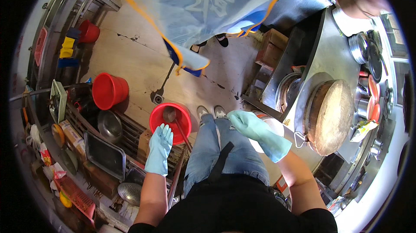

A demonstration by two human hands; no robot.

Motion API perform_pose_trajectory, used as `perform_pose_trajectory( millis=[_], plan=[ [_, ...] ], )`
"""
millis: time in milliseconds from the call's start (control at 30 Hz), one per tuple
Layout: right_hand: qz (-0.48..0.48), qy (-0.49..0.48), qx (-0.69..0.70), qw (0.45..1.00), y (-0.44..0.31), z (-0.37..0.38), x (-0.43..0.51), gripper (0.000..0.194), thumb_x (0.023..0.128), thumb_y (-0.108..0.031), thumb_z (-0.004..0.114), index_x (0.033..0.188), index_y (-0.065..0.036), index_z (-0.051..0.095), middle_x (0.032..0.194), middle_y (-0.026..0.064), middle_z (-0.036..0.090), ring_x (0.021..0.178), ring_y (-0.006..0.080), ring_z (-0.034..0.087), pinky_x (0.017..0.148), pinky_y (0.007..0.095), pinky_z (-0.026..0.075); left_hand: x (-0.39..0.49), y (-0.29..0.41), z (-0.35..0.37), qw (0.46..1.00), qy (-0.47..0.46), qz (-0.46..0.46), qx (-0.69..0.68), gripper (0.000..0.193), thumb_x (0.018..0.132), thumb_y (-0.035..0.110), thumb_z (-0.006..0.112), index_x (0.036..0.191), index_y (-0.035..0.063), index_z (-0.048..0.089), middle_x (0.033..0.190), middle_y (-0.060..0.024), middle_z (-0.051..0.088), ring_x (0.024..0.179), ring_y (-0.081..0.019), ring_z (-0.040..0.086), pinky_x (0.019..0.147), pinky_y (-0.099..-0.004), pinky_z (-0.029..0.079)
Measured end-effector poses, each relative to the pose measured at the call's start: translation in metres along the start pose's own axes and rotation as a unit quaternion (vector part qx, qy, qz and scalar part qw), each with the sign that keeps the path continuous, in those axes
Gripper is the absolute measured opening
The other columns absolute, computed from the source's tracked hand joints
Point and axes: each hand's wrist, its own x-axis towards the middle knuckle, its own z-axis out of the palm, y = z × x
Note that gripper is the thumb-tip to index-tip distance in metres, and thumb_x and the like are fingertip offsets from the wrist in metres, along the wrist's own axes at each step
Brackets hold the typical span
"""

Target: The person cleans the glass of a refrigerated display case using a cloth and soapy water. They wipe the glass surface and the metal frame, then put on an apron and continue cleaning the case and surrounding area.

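My left hand [161,147], in a pale blue-green rubber glove, is held palm up with its fingers extended and nothing in it. It is nearest to a red plastic bucket [155,117], overlapping its near rim in view; I cannot tell whether they touch. A ladle [169,115] rests in that bucket, its long handle leaning out towards me. My right hand [245,124], gloved alike, is in front of my right thigh with bent fingers. Its palm side is hidden. Below and beyond it a white bucket [274,124] is partly covered by the hand.
A person in a light blue apron [182,5] stands opposite. On the right, a steel counter [325,49] bears a thick round wooden chopping block [334,116]. To the left are another red bucket [109,91], a metal bowl [110,125] and a dark tray [104,155] on a slatted rack.
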Motion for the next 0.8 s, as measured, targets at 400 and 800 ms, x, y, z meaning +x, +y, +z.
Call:
perform_pose_trajectory(
  millis=[400, 800],
  plan=[
    [0.098, 0.11, 0.006, 0.989, 0.078, -0.014, 0.026, 0.037, 0.109, -0.034, 0.058, 0.129, -0.006, 0.072, 0.113, 0.0165, 0.077, 0.106, 0.0308, 0.074, 0.093, 0.0389, 0.056, 0.023, 0.093, -0.038, 0.987, 0.118, 0.106, -0.004, 0.05, 0.117, 0.035, 0.043, 0.161, 0.0128, 0.046, 0.165, -0.0051, 0.048, 0.15, -0.0219, 0.048, 0.121, -0.0397, 0.042],
    [0.14, 0.104, 0.023, 0.984, 0.079, -0.014, 0.038, 0.045, 0.109, -0.04, 0.059, 0.131, -0.002, 0.07, 0.119, 0.0178, 0.076, 0.111, 0.0292, 0.071, 0.099, 0.0392, 0.053, 0.059, 0.116, -0.071, 0.992, 0.079, 0.094, -0.007, 0.049, 0.115, 0.038, 0.048, 0.16, 0.0178, 0.049, 0.162, -0.0021, 0.052, 0.144, -0.0217, 0.053, 0.117, -0.0406, 0.047]
  ],
)
